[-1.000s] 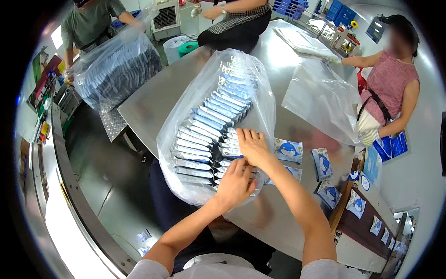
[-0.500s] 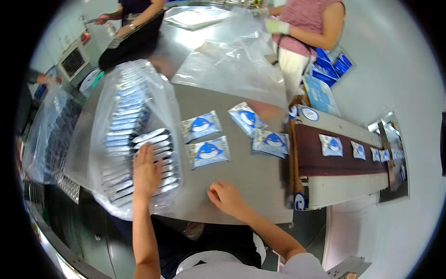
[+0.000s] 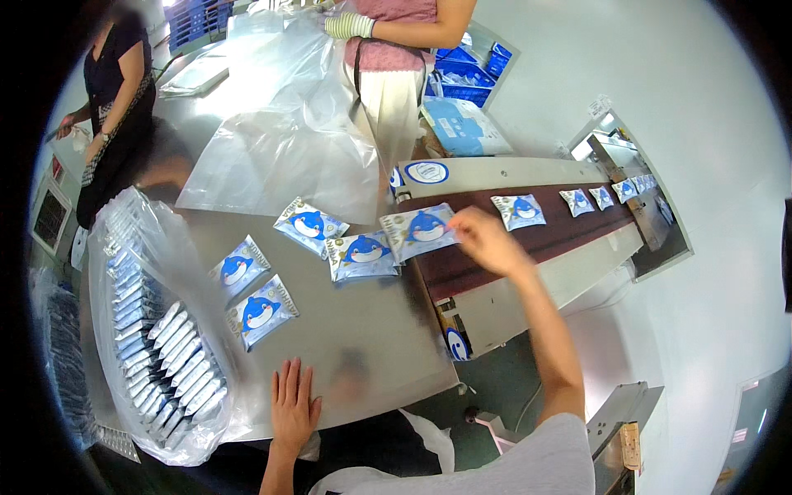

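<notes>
Head view. Right hand (image 3: 492, 241) out over the near end of the conveyor, blurred; fingertips appear to pinch a whale-print pouch (image 3: 419, 233) by its right edge. The pouch sits where the brown belt (image 3: 474, 271) meets the steel worktop (image 3: 371, 363). The edge grip probably spares the plump middle and leaves the printed face uncovered.

Left hand (image 3: 294, 408) rests palm down on the worktop's near edge, fingers straight and slightly spread, holding nothing; perhaps a brace for the right arm's reach.

Four or more loose pouches (image 3: 262, 312) lie print up on the worktop: two beside the clear bag (image 3: 188, 252), the others near the belt end, partly overlapping. Inside the bag, packed pouches (image 3: 190, 363) stand on edge in two rows, leaning on one another, likely to save room. More pouches (image 3: 520, 210) lie spaced along the belt, bunching at the wall opening.

Across the worktop, a co-worker's striped-gloved hand (image 3: 351, 26) is at a clear plastic sheet (image 3: 280, 165).

Markings: each loose pouch shows a blue cartoon whale on pale film, lettering along one edge. Blue-and-white oval sticker (image 3: 427, 172) on the conveyor's side rail, its print too small to read.
</notes>
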